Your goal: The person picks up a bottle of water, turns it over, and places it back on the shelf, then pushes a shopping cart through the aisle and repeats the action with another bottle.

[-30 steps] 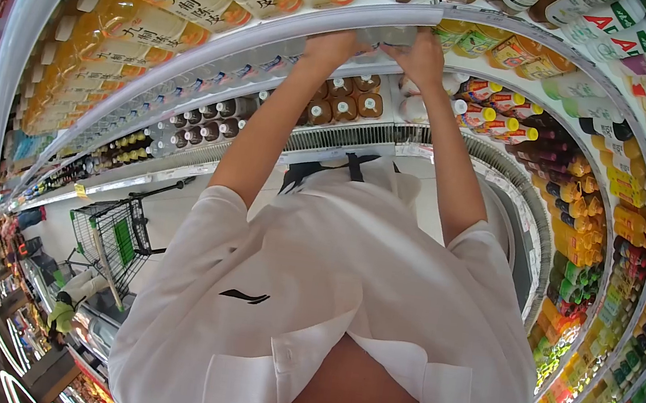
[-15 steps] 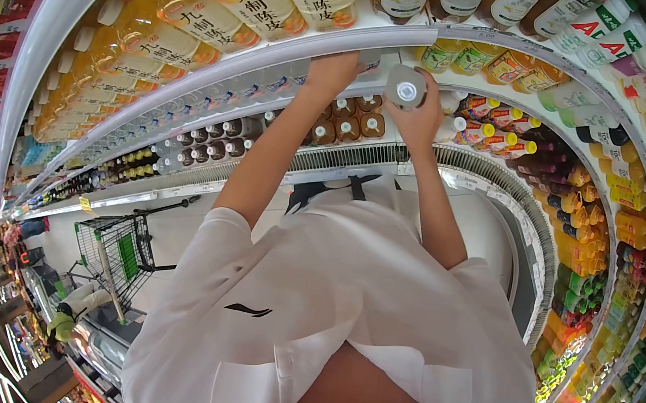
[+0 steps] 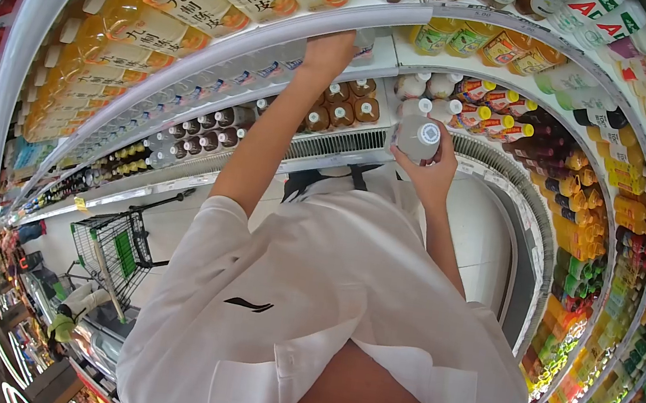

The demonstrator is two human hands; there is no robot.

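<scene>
White-capped bottle [image 3: 410,140] fills the curled right hand [image 3: 437,174]. Left of that grip, the left hand [image 3: 328,55] is half-hidden, its hold unclear.

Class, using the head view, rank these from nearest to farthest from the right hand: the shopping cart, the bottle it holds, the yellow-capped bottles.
1. Held bottle: in the right hand itself, touching it.
2. Yellow-capped bottles: just beyond, to its right.
3. Shopping cart: far off to the left, lower in the picture.
</scene>
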